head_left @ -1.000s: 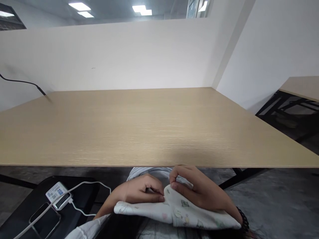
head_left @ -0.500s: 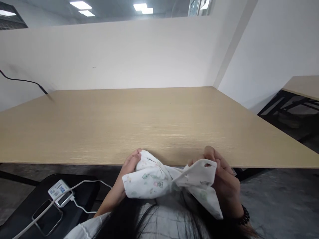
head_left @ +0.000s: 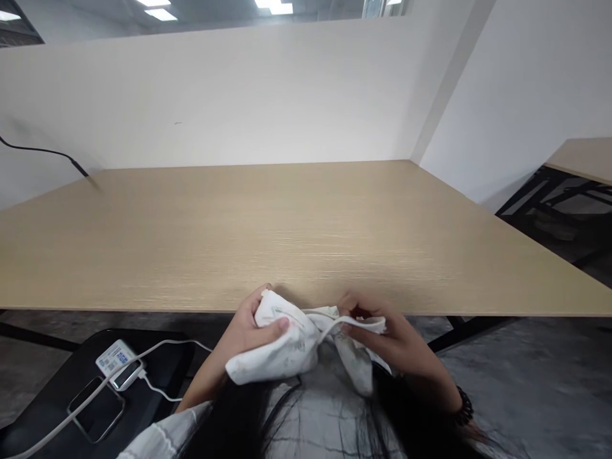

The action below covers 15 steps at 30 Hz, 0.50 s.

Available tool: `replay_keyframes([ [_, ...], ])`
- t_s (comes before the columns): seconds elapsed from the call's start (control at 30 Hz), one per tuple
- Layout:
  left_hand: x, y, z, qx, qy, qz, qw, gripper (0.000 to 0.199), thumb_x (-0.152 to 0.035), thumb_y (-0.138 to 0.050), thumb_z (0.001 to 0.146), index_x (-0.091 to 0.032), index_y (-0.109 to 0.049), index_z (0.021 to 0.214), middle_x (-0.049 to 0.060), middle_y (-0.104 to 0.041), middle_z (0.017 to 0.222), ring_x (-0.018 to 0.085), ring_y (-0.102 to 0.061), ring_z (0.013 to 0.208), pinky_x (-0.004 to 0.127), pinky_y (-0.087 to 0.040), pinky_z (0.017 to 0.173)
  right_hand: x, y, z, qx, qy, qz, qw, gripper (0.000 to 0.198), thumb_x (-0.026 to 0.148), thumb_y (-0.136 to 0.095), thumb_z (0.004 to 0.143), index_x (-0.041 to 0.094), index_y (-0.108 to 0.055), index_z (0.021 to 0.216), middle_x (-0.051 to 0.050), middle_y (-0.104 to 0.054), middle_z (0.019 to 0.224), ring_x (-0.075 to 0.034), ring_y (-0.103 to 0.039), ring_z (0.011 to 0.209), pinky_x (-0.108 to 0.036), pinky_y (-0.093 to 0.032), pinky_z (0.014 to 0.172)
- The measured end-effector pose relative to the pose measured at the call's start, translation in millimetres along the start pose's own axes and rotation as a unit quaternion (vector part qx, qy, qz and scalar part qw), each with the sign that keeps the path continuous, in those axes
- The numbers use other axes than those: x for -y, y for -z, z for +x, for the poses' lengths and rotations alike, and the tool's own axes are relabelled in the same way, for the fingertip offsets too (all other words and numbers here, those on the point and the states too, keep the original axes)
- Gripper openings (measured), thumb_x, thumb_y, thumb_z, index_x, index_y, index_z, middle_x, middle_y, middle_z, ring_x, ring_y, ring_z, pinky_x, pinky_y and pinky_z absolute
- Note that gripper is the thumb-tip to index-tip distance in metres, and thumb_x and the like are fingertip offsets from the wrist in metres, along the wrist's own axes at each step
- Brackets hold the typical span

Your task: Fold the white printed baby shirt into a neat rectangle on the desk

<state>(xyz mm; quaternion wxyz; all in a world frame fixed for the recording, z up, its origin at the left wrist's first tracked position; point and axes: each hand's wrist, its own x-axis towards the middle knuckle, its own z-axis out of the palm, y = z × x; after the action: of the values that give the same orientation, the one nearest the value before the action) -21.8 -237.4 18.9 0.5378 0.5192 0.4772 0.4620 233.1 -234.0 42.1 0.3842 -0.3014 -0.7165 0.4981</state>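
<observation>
A white cloth [head_left: 287, 350] with small coloured prints is bunched between my hands, just over the table's near edge and my lap. Its middle looks twisted or knotted. My left hand [head_left: 253, 328] is closed round the left part, the thumb pressed on top and the other fingers mostly behind the fabric. On the other side, my right hand [head_left: 382, 328] pinches the right end, its fingertips partly hidden by a fold. One loose end droops below the right hand.
The wooden table [head_left: 268, 236] reaches back to a white partition [head_left: 248, 102]. At lower left, a black chair [head_left: 157, 363] bears a phone [head_left: 95, 408] and a white power bank [head_left: 119, 363] with white cables. A black cable [head_left: 48, 150] hangs at far left.
My right hand has moved left and inward, closer to my left hand, folding the cloth's right end. My left thumb now lies over the cloth's front. The view has tilted slightly down.
</observation>
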Motion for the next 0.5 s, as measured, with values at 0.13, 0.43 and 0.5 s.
replay_keyframes([
  [0.13, -9, -8, -4, 0.045, 0.004, 0.066, 0.997, 0.031, -0.04, -0.081, 0.07, -0.016, -0.063, 0.075, -0.002, -0.055, 0.066, 0.012, -0.048, 0.061, 0.022, -0.037, 0.054, 0, -2, 1, -0.029, -0.061, 0.198, 0.978, 0.029, 0.048, -0.06, 0.093, 0.021, -0.051, 0.086, 0.001, -0.051, 0.076, -0.012, -0.045, 0.062, -0.023, -0.037, 0.054],
  [0.43, -9, -1, 1, -0.063, 0.033, -0.059, 0.996, 0.038, -0.042, -0.08, 0.068, -0.019, -0.05, 0.069, -0.006, -0.049, 0.055, 0.008, -0.046, 0.046, 0.019, -0.036, 0.045, -7, -9, 1, -0.075, -0.076, 0.306, 0.946, 0.046, 0.06, -0.069, 0.079, 0.024, -0.04, 0.082, 0.008, -0.035, 0.055, -0.01, -0.03, 0.044, -0.022, -0.026, 0.04],
  [0.5, -10, 2, 3, -0.076, 0.035, -0.077, 0.994, 0.041, -0.041, -0.081, 0.064, -0.019, -0.047, 0.069, -0.008, -0.048, 0.053, 0.007, -0.043, 0.043, 0.019, -0.036, 0.044, -11, -10, 1, -0.076, -0.077, 0.313, 0.944, 0.049, 0.062, -0.07, 0.075, 0.025, -0.039, 0.079, 0.008, -0.035, 0.053, -0.009, -0.028, 0.042, -0.022, -0.024, 0.038],
])
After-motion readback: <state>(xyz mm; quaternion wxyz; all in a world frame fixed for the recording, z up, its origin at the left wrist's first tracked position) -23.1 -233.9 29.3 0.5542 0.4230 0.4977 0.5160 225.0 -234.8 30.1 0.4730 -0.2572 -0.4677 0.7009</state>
